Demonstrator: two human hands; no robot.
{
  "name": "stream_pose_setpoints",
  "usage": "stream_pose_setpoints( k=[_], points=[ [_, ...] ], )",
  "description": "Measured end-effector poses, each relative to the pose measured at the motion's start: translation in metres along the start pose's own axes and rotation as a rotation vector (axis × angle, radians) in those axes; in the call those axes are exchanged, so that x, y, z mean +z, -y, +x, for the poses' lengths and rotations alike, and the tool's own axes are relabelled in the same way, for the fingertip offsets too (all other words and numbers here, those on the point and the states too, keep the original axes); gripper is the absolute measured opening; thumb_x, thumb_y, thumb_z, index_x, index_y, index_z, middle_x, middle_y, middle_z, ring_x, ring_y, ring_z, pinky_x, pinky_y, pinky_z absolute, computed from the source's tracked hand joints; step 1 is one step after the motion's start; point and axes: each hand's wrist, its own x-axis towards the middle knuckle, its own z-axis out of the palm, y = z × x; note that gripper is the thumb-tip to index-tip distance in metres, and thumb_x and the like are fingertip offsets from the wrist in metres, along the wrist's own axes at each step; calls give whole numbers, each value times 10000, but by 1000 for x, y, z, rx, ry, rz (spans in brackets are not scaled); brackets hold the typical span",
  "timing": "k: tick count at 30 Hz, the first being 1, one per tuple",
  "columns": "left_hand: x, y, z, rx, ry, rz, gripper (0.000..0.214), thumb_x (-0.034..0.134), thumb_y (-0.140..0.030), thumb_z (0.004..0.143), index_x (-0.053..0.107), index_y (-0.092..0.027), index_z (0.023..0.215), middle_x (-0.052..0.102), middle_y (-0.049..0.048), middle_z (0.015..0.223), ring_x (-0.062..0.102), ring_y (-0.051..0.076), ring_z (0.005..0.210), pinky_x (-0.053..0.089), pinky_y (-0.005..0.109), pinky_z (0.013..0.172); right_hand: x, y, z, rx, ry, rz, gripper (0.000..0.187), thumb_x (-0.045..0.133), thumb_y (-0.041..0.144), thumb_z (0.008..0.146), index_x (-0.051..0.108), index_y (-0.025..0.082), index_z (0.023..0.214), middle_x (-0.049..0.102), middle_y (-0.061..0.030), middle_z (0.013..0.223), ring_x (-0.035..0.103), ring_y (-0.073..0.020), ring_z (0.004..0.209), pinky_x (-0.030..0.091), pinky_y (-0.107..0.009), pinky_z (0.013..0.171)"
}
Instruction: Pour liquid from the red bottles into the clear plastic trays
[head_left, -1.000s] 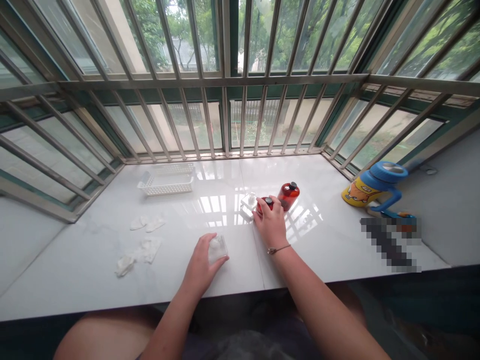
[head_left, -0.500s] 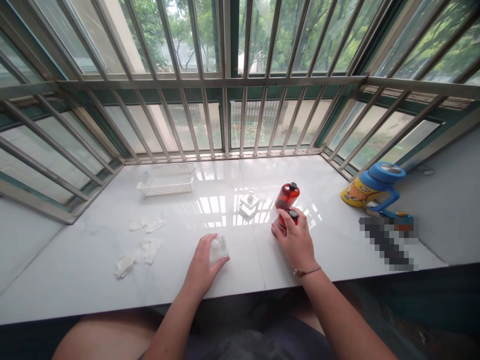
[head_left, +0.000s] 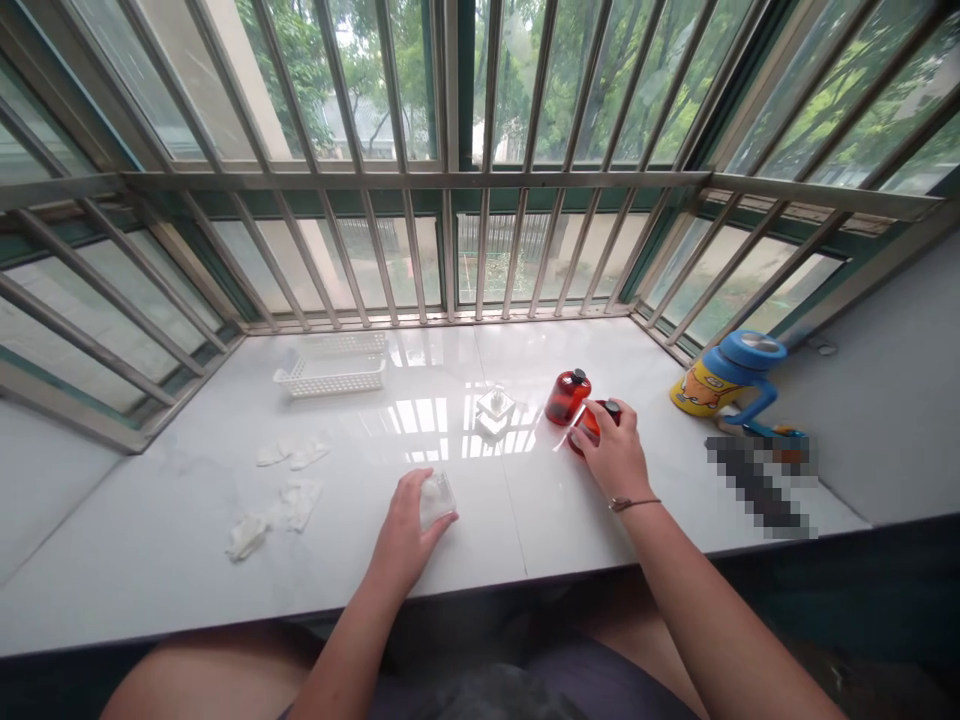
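Red translucent bottle (head_left: 589,429), black cap: I see the right hand (head_left: 613,445) gripping it, thumb on the near-left side, fingers over the top and far side. It's right of the counter's middle seam; from my end I can't tell whether its base touches the surface. Second red bottle (head_left: 564,398), also black-capped, stands upright just beyond and to the left, uncovered by the hand.

Left hand (head_left: 409,520) I mark as closed around a clear squarish container (head_left: 439,500) near the front edge, thumb near side, fingers far side; contents too hazy for me to read. Another clear squarish vessel (head_left: 496,408) sits between, farther back, near the seam.

Rest, quickly: white perforated basket (head_left: 330,384) at back left, crumpled white tissues (head_left: 298,504) in front of it, blue-and-yellow handled flask (head_left: 726,376) at far right, pixelated dark item (head_left: 759,484) below that. Thin bracelet (head_left: 634,504) on the right wrist. Glossy white counter (head_left: 360,590), barred windows behind.
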Motion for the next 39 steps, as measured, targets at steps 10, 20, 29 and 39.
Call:
stream_pose_setpoints(
  k=[10,20,29,39],
  points=[
    [1,1,-1,3,-12,-5,595,767,-355,982,468,-310,1494,593,110,1495,600,352,1441,498,599,1233,44,12,50,-49,29,54,555,709,430,929,646,302,1465,401,-140,1527,601,-316,1155,553,-560,1060],
    [0,-1,-2,10,-18,-5,604,773,-341,978,478,-310,1503,598,115,1495,615,350,1428,504,599,1227,51,30,72,-115,95,68,662,733,495,942,582,330,1566,281,-159,1687,553,-387,1376,487,-594,1165],
    [2,2,-2,14,-4,-3,618,777,-338,979,451,-320,1504,585,111,1505,592,349,1448,487,590,1242,34,96,25,-701,119,-77,613,643,305,1061,490,378,1650,273,-76,1824,213,-367,1698,248,-653,1342],
    [1,1,-2,17,-3,-2,601,765,-350,991,454,-312,1505,581,119,1507,594,348,1444,485,594,1241,70,137,50,-701,330,-312,283,642,156,1000,765,178,1254,611,-222,1577,414,-474,1581,381,-684,1202]
  ],
)
